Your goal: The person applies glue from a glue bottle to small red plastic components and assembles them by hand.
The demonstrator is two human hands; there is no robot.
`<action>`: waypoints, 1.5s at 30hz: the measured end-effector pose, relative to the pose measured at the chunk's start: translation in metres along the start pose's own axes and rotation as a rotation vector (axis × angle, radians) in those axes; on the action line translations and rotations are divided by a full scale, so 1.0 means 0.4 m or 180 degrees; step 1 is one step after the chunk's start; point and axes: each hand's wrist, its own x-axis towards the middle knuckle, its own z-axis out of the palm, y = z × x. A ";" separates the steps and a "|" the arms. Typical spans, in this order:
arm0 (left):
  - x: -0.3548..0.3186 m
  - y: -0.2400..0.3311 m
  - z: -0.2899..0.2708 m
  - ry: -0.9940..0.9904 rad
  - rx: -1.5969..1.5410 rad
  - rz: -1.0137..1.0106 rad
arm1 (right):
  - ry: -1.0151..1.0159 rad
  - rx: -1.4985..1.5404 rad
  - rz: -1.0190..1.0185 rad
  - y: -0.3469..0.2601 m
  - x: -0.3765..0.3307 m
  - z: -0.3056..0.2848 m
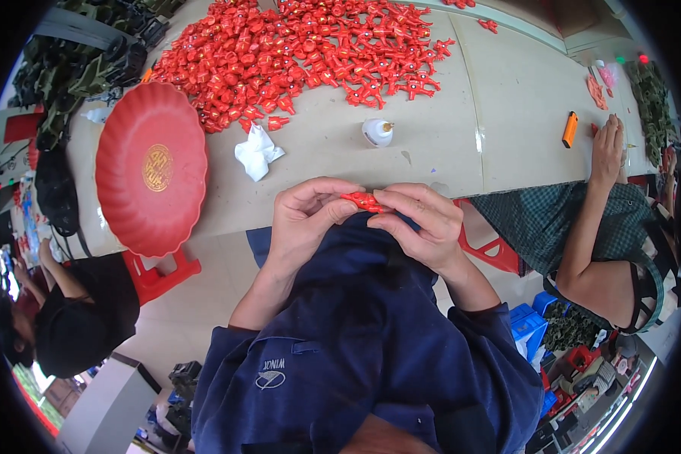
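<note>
Between my two hands, just off the table's near edge, is a small red plastic figure part [364, 201] with yellow marks. My left hand [310, 216] pinches its left end between thumb and fingers. On the other end, the fingertips and thumb of my right hand [422, 221] close around it. Fingers cover much of the part, so its full shape is hidden. A big heap of similar red figure pieces [280, 60] spreads over the far side of the table. Closer in stands a small white squeeze bottle [377, 132] with a brownish tip.
A red scalloped tray [113, 174] sits at the table's left, beside a crumpled white tissue [258, 153]. On the right lies an orange lighter-shaped object [570, 129]. A co-worker's hand [607, 155] rests at the right; another person [76, 310] sits left. Red stools [159, 276] stand below.
</note>
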 end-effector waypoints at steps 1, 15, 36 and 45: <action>-0.002 0.002 -0.003 0.0009 0.0006 0.0012 | -0.0017 0.0100 0.0141 -0.002 -0.001 -0.002; -0.081 0.245 -0.188 0.2944 0.3356 0.1232 | 0.0361 -0.0195 0.1160 0.031 0.079 0.005; 0.243 0.093 0.045 -0.0319 0.5261 0.1965 | 0.0594 0.0521 0.1099 0.088 0.054 0.026; 0.150 0.071 0.034 0.0370 0.4654 0.1611 | 0.0642 0.0636 0.1144 0.083 0.051 0.032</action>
